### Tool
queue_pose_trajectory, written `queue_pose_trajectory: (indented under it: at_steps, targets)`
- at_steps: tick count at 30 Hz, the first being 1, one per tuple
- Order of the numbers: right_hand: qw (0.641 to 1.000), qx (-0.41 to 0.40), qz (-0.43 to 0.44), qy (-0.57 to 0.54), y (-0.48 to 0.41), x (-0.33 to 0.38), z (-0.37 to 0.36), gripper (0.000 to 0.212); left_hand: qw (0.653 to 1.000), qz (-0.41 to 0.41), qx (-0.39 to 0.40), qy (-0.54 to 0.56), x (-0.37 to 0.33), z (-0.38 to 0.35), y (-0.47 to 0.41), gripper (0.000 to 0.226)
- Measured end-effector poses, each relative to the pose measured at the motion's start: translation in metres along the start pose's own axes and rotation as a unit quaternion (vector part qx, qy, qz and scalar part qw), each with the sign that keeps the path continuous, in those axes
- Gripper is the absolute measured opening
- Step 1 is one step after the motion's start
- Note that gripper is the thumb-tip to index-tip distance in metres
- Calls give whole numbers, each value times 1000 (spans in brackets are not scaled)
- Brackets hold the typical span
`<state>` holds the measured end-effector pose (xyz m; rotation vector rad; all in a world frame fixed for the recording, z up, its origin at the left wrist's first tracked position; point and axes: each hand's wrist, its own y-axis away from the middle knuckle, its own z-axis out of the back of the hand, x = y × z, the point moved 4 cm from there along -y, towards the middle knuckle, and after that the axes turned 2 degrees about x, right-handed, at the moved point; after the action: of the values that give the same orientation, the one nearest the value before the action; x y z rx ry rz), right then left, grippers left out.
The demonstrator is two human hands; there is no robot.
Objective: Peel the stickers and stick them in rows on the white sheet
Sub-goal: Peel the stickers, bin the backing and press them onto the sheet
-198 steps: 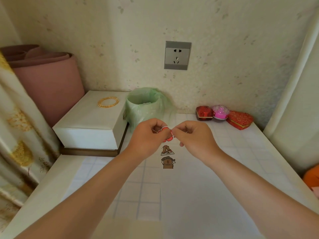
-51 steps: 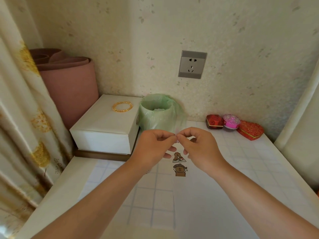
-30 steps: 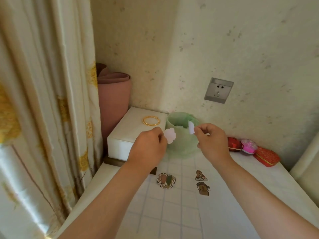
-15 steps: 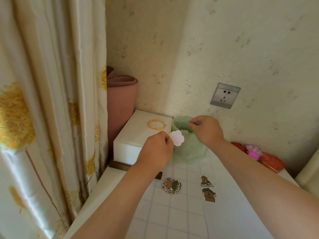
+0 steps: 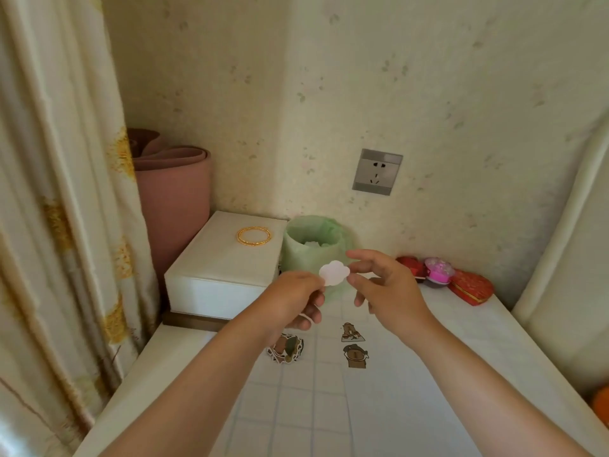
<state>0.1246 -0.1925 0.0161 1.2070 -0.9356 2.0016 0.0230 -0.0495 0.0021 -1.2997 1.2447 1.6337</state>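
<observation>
My left hand point(image 5: 296, 301) pinches a cloud sticker point(image 5: 334, 273) in the air before the green bin point(image 5: 311, 239); right hand point(image 5: 385, 286) beside it, fingers apart, empty. Two stickers point(image 5: 352, 333) down on the white sheet point(image 5: 428, 374) — pile point(image 5: 286, 349) beside it left to do — early, I'd judge.
</observation>
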Motion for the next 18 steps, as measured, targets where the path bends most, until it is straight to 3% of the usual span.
queue_pose_trajectory:
  at_steps: [4,12,18]
  targets:
    - [999,4,7,41,1,-11,16,14,995,56,65,45,9,-14,-5,19]
    - [993,52,26,107,1,-26,29,13,981,121,120,95,24,-30,-17,20]
    - [989,105,-47,92,2,-43,39,8,962,178,141,152,28,-41,-22,27]
